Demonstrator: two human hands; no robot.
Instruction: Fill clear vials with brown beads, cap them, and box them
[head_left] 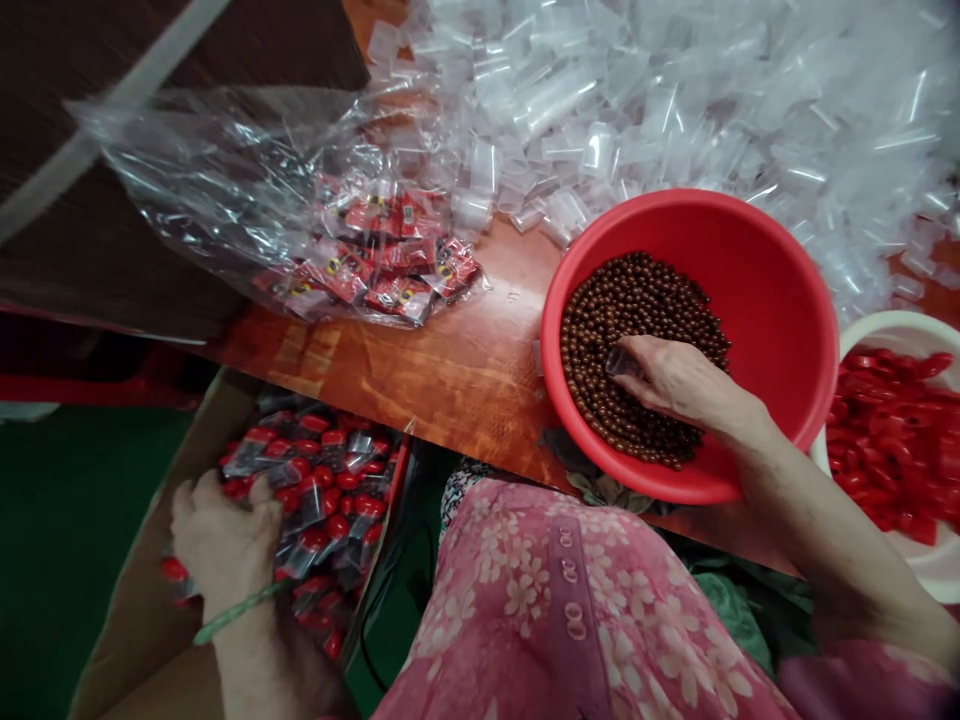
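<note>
Inside a red bowl [772, 290], my right hand [671, 380] pinches a small clear container [622, 362] down among many small brown balls [637, 300]. My left hand [225, 530], with a green bangle [238, 612] at its wrist, reaches into a cardboard box [142, 580] at the lower left. Its fingers are spread over clear containers with red caps [322, 490]; nothing is seen gripped in it.
Clear empty containers [675, 100] are heaped across the table's back. Red packets [390, 255] lie in a plastic bag [232, 180] left of the bowl. A white basin [862, 335] of red caps [892, 440] stands at the right. The wooden table's front edge [360, 410] borders the box.
</note>
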